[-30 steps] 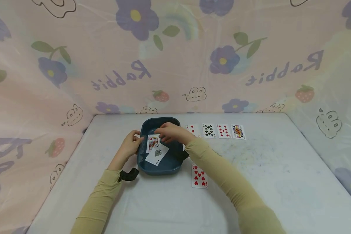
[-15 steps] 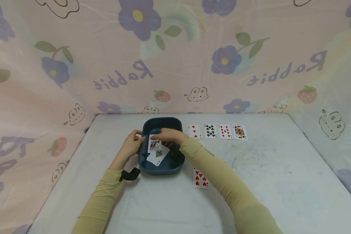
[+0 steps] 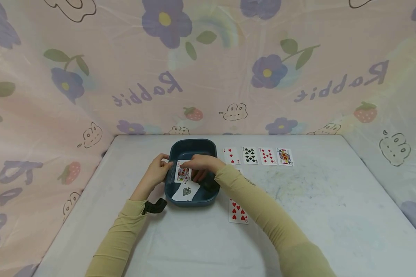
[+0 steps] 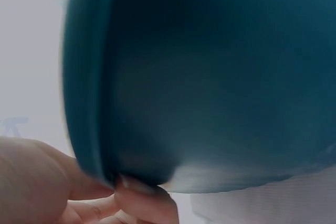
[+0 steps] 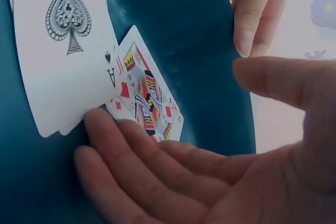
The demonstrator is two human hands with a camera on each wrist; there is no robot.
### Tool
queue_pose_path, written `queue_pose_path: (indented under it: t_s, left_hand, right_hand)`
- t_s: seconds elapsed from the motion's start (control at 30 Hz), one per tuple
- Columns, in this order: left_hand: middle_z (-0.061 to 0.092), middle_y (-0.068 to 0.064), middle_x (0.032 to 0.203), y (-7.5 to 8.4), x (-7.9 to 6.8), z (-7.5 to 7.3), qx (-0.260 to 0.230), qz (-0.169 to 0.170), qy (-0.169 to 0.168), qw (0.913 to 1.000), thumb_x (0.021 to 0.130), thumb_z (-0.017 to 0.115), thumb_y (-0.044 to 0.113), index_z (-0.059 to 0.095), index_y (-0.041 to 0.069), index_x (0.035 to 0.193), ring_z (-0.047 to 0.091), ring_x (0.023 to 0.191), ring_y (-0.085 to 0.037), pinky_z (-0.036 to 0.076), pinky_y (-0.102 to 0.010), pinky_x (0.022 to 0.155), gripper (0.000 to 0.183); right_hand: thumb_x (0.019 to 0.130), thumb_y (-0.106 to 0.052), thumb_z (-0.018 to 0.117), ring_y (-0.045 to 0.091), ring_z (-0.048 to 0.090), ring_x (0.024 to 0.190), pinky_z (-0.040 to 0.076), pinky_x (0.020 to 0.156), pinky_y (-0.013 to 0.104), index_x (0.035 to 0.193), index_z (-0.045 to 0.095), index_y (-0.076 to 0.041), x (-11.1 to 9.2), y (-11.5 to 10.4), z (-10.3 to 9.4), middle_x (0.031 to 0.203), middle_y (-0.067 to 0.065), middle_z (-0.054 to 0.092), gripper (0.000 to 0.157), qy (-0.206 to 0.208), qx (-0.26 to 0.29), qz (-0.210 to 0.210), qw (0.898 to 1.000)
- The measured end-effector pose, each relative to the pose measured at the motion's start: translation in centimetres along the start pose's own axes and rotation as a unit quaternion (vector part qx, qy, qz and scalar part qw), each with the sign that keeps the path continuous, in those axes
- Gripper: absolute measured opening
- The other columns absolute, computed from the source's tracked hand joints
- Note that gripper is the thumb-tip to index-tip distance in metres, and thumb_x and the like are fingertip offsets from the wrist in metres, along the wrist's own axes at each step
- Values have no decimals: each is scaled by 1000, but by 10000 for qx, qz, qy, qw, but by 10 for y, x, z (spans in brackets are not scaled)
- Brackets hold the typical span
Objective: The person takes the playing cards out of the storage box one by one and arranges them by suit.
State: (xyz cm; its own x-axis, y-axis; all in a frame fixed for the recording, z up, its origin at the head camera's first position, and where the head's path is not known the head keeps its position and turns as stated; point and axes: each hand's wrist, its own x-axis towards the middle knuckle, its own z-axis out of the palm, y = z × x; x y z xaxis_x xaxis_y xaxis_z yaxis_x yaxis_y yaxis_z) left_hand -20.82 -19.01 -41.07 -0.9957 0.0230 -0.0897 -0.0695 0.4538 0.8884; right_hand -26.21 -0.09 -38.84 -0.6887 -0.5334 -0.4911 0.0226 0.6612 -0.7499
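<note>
My left hand (image 3: 156, 171) pinches the left rim of a dark teal tray (image 3: 190, 202) between thumb and fingers; the left wrist view shows this rim (image 4: 86, 77) up close. Inside the tray lie an ace of spades (image 3: 186, 191) and a diamond face card (image 3: 179, 175). My right hand (image 3: 202, 163) reaches into the tray over these cards. In the right wrist view its fingers lie gently bent against the lower corner of the ace (image 5: 58, 87), with the thumb apart. At least one more card edge shows beneath the ace.
Behind and right of the tray runs a row of cards: a three of hearts (image 3: 231, 156), a clubs card (image 3: 250, 156), a diamonds card (image 3: 268, 156) and a face card (image 3: 285, 157). A hearts card (image 3: 239, 211) lies nearer, partly under the right sleeve (image 3: 263, 207).
My right hand has come down into the tray onto the cards. The ace of spades has shifted and turned slightly toward the tray's near end. The left hand keeps its place.
</note>
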Motion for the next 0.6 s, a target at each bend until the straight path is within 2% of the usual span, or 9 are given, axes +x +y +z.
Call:
queue_pose_path:
  t_s: [0.2,0.6]
  left_hand:
    - [53,-13,79,-1,1,1,20,-58,14,10000,100,51,13,43,-3,129,50,55,-15,48,-27,47,34]
    - [52,-11,77,-2,2,1,62,-81,38,9999,100,51,14,43,-3,129,50,54,-14,47,-27,47,34]
  right_hand:
    - [94,-41,54,34,68,87,55,74,41,122,54,7,1,3,-1,99,22,67,55,-75,265,67,9996]
    - [95,-39,54,33,68,90,55,76,40,121,57,6,3,6,-2,101,21,68,52,-119,626,191,9978]
